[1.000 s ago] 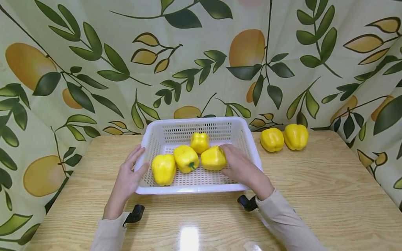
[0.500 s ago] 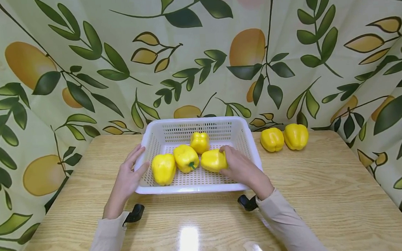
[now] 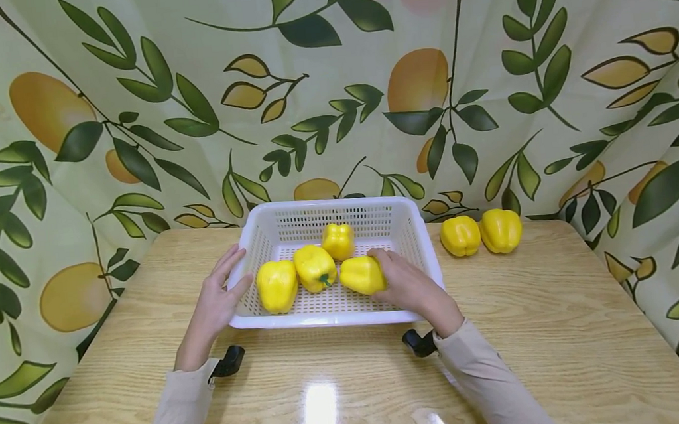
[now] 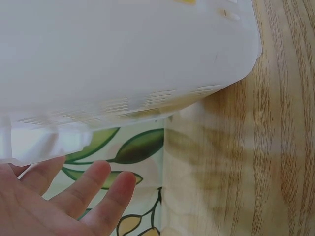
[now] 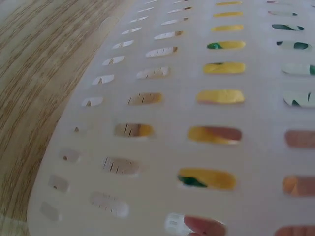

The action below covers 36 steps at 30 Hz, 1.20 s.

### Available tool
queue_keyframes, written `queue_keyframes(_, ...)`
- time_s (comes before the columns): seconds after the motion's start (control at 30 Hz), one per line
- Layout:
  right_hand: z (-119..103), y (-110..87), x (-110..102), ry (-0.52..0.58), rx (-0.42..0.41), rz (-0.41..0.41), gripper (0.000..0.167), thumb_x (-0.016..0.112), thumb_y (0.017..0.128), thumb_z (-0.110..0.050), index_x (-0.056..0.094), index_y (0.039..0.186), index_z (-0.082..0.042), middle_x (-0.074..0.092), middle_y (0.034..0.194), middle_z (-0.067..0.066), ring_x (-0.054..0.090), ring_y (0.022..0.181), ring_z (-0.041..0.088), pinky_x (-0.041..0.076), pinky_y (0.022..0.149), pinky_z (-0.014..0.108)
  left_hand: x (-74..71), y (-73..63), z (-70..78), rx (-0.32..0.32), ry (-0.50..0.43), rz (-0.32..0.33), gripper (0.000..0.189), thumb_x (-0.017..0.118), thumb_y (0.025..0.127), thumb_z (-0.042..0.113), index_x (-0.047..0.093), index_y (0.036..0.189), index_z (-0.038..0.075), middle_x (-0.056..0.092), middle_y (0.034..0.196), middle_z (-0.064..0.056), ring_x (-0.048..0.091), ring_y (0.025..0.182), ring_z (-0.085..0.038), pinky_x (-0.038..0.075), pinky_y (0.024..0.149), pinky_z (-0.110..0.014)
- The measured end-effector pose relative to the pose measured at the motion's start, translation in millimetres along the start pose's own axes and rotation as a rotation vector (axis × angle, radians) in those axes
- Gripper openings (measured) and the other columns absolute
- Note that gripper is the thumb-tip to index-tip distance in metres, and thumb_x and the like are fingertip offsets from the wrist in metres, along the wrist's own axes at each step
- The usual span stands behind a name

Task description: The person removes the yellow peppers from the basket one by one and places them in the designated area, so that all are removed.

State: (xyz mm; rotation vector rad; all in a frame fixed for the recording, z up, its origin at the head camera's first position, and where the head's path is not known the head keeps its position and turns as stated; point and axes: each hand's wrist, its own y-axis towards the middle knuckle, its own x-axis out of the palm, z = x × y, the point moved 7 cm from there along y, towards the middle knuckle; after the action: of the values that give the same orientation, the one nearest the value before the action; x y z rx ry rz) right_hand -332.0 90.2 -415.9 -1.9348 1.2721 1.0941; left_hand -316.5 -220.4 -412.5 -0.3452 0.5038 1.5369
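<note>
Tabletop [image 3: 570,327] spreads past the basket rim [image 3: 324,318], right hand [image 3: 408,285] inside gripping pepper [image 3: 360,275].

The peppers [image 3: 315,266] are yellow, the basket [image 3: 342,317] white, the cloth [image 3: 327,60] leaf-patterned.

Ylw pepper [image 3: 361,276] in wht bskt [image 3: 336,317]

Free room above basket rim [image 3: 336,318]
</note>
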Motion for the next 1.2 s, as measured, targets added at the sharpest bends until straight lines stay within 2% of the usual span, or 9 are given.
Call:
queue_keyframes(0.17, -2, 0.1, 0, 0.007, -0.022, 0.002, 0.081, 0.084, 0.077, -0.019, 0.042, 0.146, -0.009, 0.050, 0.135, 0.021, 0.059, 0.110, 0.031, 0.050, 0.100, 0.050, -0.2, -0.3, -0.1, -0.005, -0.001, -0.001, 0.058, 0.056, 0.099, 0.015, 0.036, 0.153, 0.008, 0.019, 0.167, -0.009, 0.018, 0.153, -0.038, 0.027, 0.118, -0.062)
queue_keyframes(0.4, -6, -1.2, -4, -0.010, -0.052, 0.043, 0.078, 0.086, 0.075, -0.022, 0.049, 0.143, -0.014, 0.047, 0.123, 0.018, 0.056, 0.094, 0.027, 0.054, 0.087, 0.045, -0.6, -0.7, 0.0, -0.001, -0.007, 0.001, 0.058, 0.056, 0.099, 0.014, 0.036, 0.153, 0.007, 0.020, 0.166, -0.009, 0.019, 0.153, -0.038, 0.027, 0.118, -0.061)
queue_keyframes(0.53, -7, -2.3, -7, -0.012, -0.067, 0.077, 0.077, 0.086, 0.074, -0.024, 0.050, 0.141, -0.013, 0.048, 0.124, 0.017, 0.055, 0.098, 0.027, 0.053, 0.089, 0.045, -0.9, -0.6, -0.3, 0.001, -0.010, 0.004, 0.058, 0.057, 0.099, 0.014, 0.037, 0.153, 0.006, 0.020, 0.166, -0.009, 0.019, 0.152, -0.038, 0.027, 0.119, -0.061)
queue_keyframes(0.67, -7, -2.3, -8, -0.010, -0.076, 0.099, 0.078, 0.085, 0.073, -0.026, 0.048, 0.140, -0.008, 0.051, 0.128, 0.016, 0.053, 0.108, 0.028, 0.050, 0.095, 0.046, -0.8, -0.6, -0.5, 0.006, -0.013, 0.004, 0.058, 0.056, 0.099, 0.013, 0.037, 0.153, 0.005, 0.020, 0.166, -0.009, 0.022, 0.151, -0.039, 0.032, 0.116, -0.060)
queue_keyframes(0.87, -7, -0.4, -9, -0.038, -0.081, 0.130, 0.081, 0.084, 0.074, -0.032, 0.046, 0.138, -0.001, 0.054, 0.133, 0.016, 0.052, 0.114, 0.030, 0.045, 0.101, 0.045, -0.1, -0.4, -1.2, 0.014, -0.017, 0.001, 0.057, 0.056, 0.099, 0.012, 0.037, 0.152, 0.004, 0.021, 0.166, -0.011, 0.023, 0.150, -0.040, 0.034, 0.114, -0.060)
queue_keyframes(1.07, -10, -2.3, -11, -0.106, -0.110, 0.150, 0.076, 0.085, 0.074, -0.043, 0.056, 0.134, -0.006, 0.058, 0.122, 0.013, 0.052, 0.105, 0.027, 0.045, 0.094, 0.041, -0.2, -0.6, -1.2, 0.009, -0.021, -0.002, 0.058, 0.056, 0.099, 0.012, 0.037, 0.152, 0.005, 0.020, 0.166, -0.010, 0.024, 0.150, -0.041, 0.036, 0.113, -0.060)
queue_keyframes(1.2, -10, -2.4, -9, -0.078, -0.107, 0.123, 0.080, 0.086, 0.073, -0.043, 0.055, 0.137, -0.007, 0.058, 0.121, 0.013, 0.054, 0.101, 0.025, 0.048, 0.090, 0.041, -0.3, -0.6, -0.9, 0.011, -0.018, -0.002, 0.057, 0.056, 0.099, 0.012, 0.037, 0.152, 0.005, 0.020, 0.166, -0.010, 0.023, 0.150, -0.041, 0.035, 0.113, -0.060)
